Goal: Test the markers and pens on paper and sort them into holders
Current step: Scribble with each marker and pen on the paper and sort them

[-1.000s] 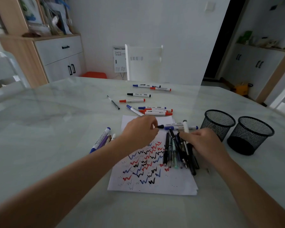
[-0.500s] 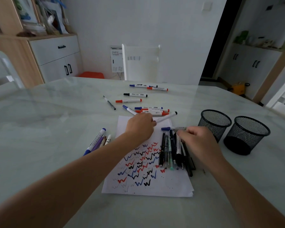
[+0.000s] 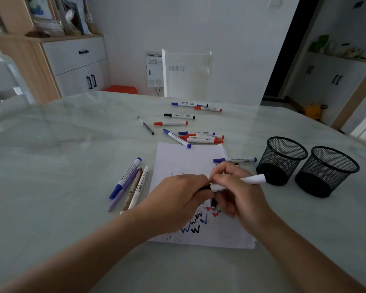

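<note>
Both hands meet over the scribbled white paper (image 3: 188,157). My right hand (image 3: 239,193) grips the white barrel of a marker (image 3: 254,179), its rear end pointing right toward the holders. My left hand (image 3: 178,199) is closed on the marker's black cap end, which barely shows between the two hands. The row of dark pens on the paper is mostly hidden under my hands. A blue-capped marker (image 3: 235,160) lies at the paper's top right corner. Two black mesh holders (image 3: 283,159) (image 3: 328,170) stand to the right.
Several markers and pens (image 3: 129,182) lie left of the paper. More red, blue and black markers (image 3: 201,138) are scattered beyond it, plus a thin pen (image 3: 145,124). A white chair (image 3: 186,72) stands at the table's far side.
The left hand brought the black-capped marker from the paper's top down to the middle. The right hand left the pen row and took hold of the marker's barrel.
</note>
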